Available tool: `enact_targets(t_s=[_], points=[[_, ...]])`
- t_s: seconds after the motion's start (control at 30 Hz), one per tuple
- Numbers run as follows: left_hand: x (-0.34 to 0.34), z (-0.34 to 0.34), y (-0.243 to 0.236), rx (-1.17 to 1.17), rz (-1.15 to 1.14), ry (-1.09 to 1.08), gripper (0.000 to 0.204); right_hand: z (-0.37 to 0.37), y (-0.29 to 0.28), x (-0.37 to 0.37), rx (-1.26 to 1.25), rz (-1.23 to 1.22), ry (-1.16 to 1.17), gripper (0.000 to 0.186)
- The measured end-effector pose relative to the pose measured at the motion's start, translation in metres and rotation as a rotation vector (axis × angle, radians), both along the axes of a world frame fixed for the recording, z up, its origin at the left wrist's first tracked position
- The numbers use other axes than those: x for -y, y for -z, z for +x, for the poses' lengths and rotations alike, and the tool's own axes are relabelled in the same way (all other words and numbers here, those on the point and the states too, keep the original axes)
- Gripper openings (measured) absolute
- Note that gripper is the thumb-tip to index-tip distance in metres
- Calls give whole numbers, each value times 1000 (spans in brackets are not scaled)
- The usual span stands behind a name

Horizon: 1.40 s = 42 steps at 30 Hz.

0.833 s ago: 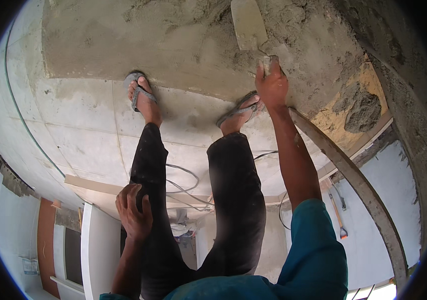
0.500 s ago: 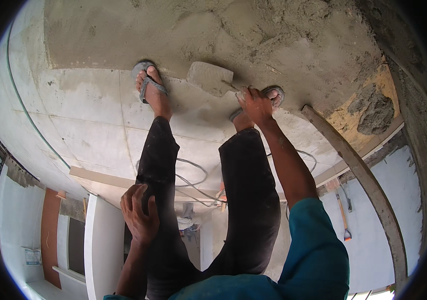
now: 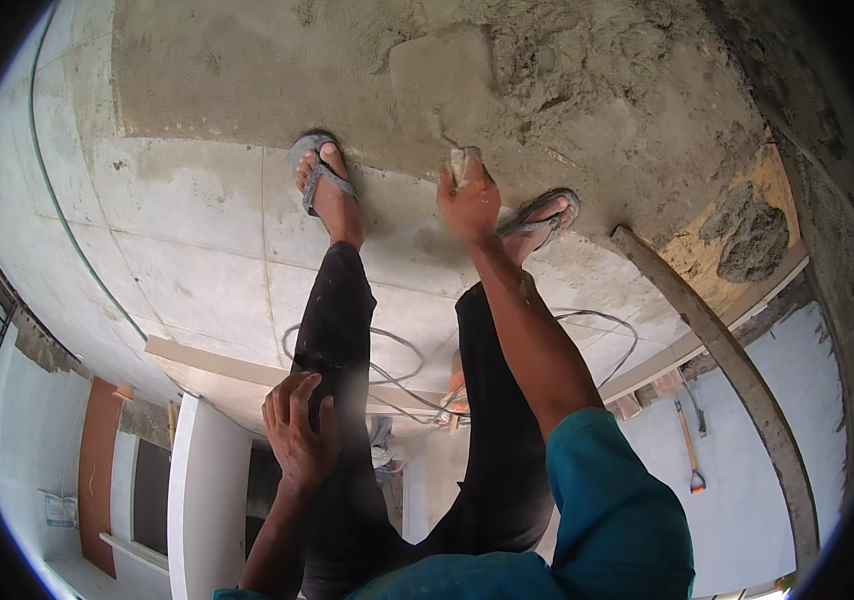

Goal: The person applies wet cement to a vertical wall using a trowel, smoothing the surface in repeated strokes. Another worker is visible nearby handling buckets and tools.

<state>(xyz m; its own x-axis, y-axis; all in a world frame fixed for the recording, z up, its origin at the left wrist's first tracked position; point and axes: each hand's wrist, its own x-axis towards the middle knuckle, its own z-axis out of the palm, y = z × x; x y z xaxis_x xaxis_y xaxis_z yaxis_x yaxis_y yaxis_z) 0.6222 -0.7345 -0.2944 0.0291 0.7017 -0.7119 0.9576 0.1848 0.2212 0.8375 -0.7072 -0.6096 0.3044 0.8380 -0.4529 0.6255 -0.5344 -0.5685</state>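
Observation:
My right hand [image 3: 470,205] is closed round the pale handle of a trowel [image 3: 439,80]. The trowel's flat, mortar-coated blade lies against the wet grey mortar [image 3: 237,85] beyond my feet, and its colour nearly blends in. Between my two sandalled feet, the hand is close to the mortar's near edge. My left hand [image 3: 299,430] rests on my left leg near the knee, fingers loosely bent and apart, with nothing in it.
On the right, a long mortar-smeared plank [image 3: 717,345] runs toward me, beside a lump of mortar [image 3: 755,240] on a yellowish board. Loose cable [image 3: 402,350] coils behind my legs. A green hose [image 3: 59,212] crosses the pale tiles [image 3: 192,200] at left.
The trowel has moved forward, from the mortar's near edge onto the rougher mortar. My right hand has shifted left, away from the right foot. My left hand stays on the leg.

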Motion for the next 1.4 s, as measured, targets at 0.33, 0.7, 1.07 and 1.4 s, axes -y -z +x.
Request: enact_targets(t_s=[0.33, 0.7, 1.07, 1.4], points=[[3, -16, 7, 24, 13, 12, 39, 53, 45, -79, -437, -297, 471, 31], [0, -18, 7, 75, 20, 39, 35, 64, 42, -41, 338, -260, -199, 37], [2, -22, 6, 21, 69, 47, 35, 64, 48, -48, 436, -231, -297, 42], [18, 6, -6, -36, 233, 2, 29, 175, -97, -143, 587, 173, -387, 42]])
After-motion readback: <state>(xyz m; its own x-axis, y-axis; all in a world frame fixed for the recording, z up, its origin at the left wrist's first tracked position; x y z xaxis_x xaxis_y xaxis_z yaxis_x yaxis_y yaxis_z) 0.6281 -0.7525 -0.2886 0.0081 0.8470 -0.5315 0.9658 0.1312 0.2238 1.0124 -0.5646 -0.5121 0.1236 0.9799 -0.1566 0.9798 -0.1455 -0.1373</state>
